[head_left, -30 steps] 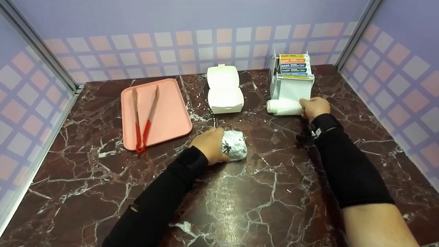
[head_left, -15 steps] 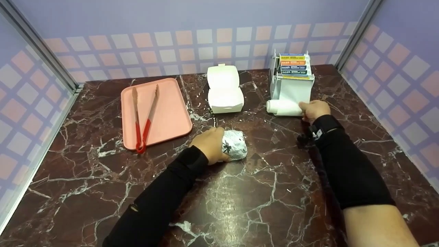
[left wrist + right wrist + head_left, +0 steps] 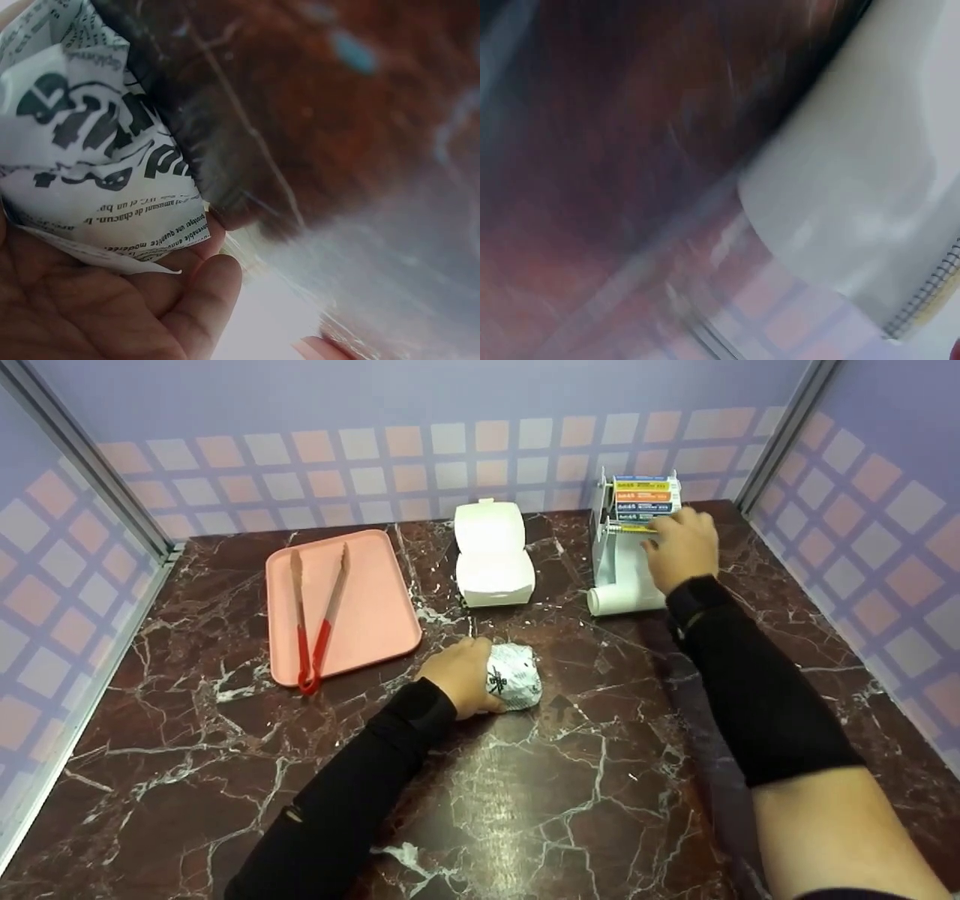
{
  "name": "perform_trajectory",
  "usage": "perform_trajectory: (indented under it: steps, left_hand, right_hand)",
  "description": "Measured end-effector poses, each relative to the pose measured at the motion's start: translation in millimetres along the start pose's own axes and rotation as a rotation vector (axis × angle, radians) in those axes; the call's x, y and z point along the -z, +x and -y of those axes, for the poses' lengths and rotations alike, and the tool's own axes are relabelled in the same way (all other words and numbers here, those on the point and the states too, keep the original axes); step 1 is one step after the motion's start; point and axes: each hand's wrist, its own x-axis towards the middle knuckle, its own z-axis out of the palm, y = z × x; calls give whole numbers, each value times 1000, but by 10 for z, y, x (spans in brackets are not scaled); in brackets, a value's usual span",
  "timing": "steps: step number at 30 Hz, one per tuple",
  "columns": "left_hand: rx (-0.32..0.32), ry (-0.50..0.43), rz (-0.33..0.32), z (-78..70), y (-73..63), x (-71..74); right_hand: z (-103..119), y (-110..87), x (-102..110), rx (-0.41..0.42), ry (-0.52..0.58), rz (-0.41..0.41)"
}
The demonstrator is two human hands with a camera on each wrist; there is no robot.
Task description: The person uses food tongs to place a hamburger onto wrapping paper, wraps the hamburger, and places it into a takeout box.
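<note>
My left hand [image 3: 461,679] grips the left side of a rounded bundle in white printed paper [image 3: 514,679], resting on the table. Black lettering and a folded paper edge [image 3: 142,259] show close up in the left wrist view, against the palm. At the back right stands a label dispenser [image 3: 600,536] carrying a strip of coloured labels [image 3: 642,497]. Its white backing paper [image 3: 628,566] hangs down to a white roll at the front. My right hand [image 3: 684,551] is at the dispenser's front edge, thumb and fingertips beside the yellow label. In the right wrist view, a coiled spring [image 3: 930,289] lines that edge.
A pink tray [image 3: 375,622] lies at the left with red-handled tongs [image 3: 321,641] on it. An opened white clamshell box [image 3: 495,577] stands at the back middle. Patterned walls enclose the marble-look table [image 3: 570,810] on the back and both sides.
The coloured labels shifted forward and down on the dispenser. My right hand then let go of the white roll and rose to the front edge. The left hand stayed on the bundle.
</note>
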Motion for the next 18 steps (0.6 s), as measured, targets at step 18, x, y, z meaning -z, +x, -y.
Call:
perform_trajectory:
  steps: [18]
  left_hand:
    - [-6, 6, -10, 11, 1, -9]
  right_hand:
    - [114, 190, -108, 87, -110, -95]
